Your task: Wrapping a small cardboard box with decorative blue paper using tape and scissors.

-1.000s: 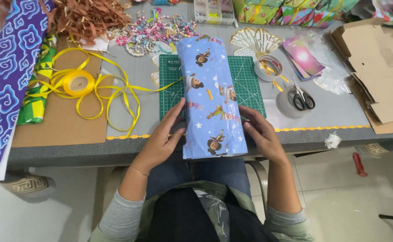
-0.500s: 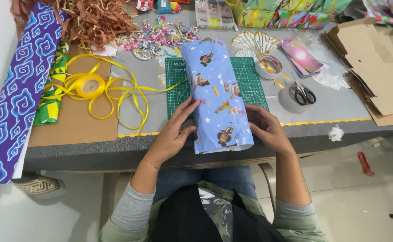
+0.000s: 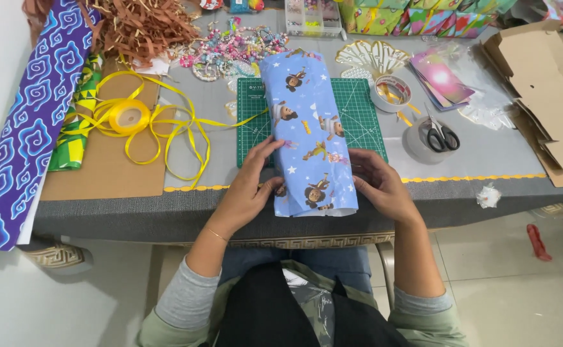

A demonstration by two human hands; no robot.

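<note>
A parcel wrapped in blue cartoon-print paper (image 3: 307, 141) lies lengthwise on a green cutting mat (image 3: 358, 122) at the front of the grey bench (image 3: 474, 160), its near end jutting just past the bench edge. The left hand (image 3: 249, 186) presses flat against the parcel's left side, fingers spread and partly open, thumb near the lower corner. The right hand (image 3: 375, 183) cups the right side, fingers curled lightly against the paper. To the left, a spool of yellow ribbon (image 3: 128, 117) trails loops over brown cardboard (image 3: 101, 170). To the right, black-handled scissors (image 3: 439, 135) rest on a tape roll (image 3: 423, 144).
</note>
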